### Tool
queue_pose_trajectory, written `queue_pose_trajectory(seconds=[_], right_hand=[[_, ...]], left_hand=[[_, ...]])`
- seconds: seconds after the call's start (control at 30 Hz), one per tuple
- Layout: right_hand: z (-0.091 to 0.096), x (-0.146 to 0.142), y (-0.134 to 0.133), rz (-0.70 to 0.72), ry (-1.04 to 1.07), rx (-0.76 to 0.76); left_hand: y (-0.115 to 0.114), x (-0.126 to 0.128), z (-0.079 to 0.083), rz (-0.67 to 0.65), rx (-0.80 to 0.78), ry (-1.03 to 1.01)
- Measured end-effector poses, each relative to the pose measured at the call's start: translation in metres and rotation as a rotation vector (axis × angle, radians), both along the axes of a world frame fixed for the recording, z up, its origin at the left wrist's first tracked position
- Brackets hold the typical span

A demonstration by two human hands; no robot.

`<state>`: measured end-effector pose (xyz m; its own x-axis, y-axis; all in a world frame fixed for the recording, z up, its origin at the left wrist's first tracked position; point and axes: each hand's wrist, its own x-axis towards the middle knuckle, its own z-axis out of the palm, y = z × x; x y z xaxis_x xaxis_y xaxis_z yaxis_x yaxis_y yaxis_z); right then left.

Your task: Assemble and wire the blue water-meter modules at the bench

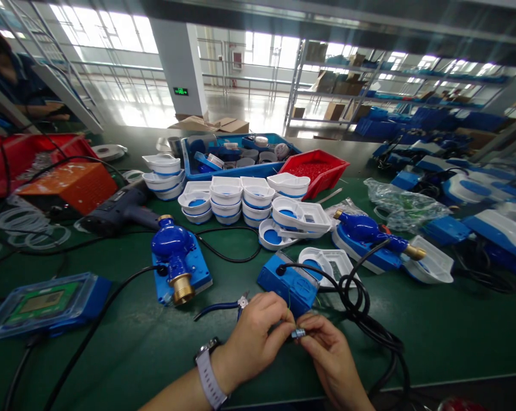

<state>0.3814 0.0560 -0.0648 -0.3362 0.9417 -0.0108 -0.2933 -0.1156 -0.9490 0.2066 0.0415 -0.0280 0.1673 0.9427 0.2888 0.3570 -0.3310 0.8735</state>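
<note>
Both of my hands meet over the near edge of the bench, fingertips pinched around a small silvery cylindrical part [298,333]. My left hand [258,328], with a watch on the wrist, is closed at the left end of the part. My right hand [333,357] grips its other end. A thin wire [288,305] runs by my left fingertips from a blue meter box [289,281] just beyond. Black cable [358,297] comes out of that box and coils on the right. Blue-handled pliers [217,308] lie beside my left hand, partly hidden by it.
A blue meter with brass ends [174,251] lies left of centre, another [369,231] at right. White housings [226,197] stand stacked in front of a blue bin [189,165] and a red bin [326,165]. A power tool [116,208] and a display unit [48,305] lie left.
</note>
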Motion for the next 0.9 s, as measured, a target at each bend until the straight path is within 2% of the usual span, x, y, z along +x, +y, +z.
queue_pose_trajectory(seconds=[0.27, 0.77, 0.9], right_hand=[[-0.0021, -0.0005, 0.0005, -0.019, -0.011, 0.023], [-0.0038, 0.0008, -0.0002, -0.001, -0.006, 0.024], [-0.0047, 0.0018, 0.0006, 0.007, -0.003, 0.035]], left_hand=[[0.0008, -0.0001, 0.0004, -0.008, -0.008, -0.052], [0.0008, -0.0022, -0.0011, -0.026, 0.050, 0.011], [0.0017, -0.0032, 0.0016, -0.069, -0.004, -0.065]])
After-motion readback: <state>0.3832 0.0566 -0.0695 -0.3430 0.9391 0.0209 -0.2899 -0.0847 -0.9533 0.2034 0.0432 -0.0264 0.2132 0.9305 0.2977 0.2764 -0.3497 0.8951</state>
